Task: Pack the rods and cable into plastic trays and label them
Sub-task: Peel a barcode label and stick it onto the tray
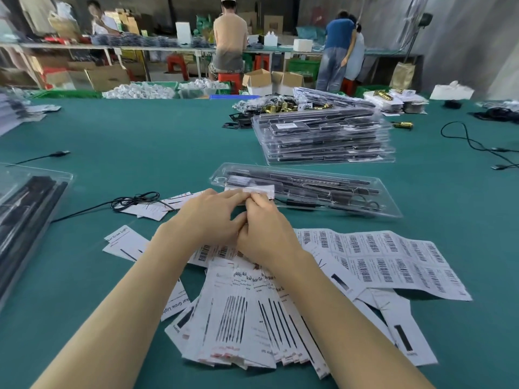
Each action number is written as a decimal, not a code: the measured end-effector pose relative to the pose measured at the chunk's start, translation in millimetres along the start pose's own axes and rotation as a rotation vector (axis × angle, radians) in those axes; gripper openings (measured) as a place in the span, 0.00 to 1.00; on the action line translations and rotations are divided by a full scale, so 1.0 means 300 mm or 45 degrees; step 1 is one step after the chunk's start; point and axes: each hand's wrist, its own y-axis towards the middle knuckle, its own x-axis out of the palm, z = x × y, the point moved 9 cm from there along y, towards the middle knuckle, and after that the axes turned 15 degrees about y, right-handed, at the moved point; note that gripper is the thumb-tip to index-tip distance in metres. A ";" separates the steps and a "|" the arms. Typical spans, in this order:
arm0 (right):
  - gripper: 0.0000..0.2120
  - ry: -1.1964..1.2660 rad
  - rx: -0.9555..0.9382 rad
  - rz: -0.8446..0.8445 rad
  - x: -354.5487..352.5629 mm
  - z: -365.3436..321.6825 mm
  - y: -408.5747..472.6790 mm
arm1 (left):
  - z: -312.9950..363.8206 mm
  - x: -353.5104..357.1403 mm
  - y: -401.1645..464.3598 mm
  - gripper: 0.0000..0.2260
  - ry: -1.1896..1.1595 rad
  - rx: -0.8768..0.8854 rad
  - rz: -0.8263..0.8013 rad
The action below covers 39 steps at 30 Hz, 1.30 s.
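Both hands, left hand [209,217] and right hand [266,230], pinch a label [259,191] at the tray [390,204] edge.

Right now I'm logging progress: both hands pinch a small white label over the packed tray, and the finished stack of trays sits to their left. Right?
Not quite. The head view shows the stack of trays to their right; the rest stands.

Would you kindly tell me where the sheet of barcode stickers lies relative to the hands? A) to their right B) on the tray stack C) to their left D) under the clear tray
A: the white barcode sticker sheet lies flat on the green table, right of both hands.
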 end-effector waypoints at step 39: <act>0.12 0.315 -0.194 0.361 -0.166 0.143 0.071 | -0.062 0.033 -0.052 0.29 -0.318 0.135 0.135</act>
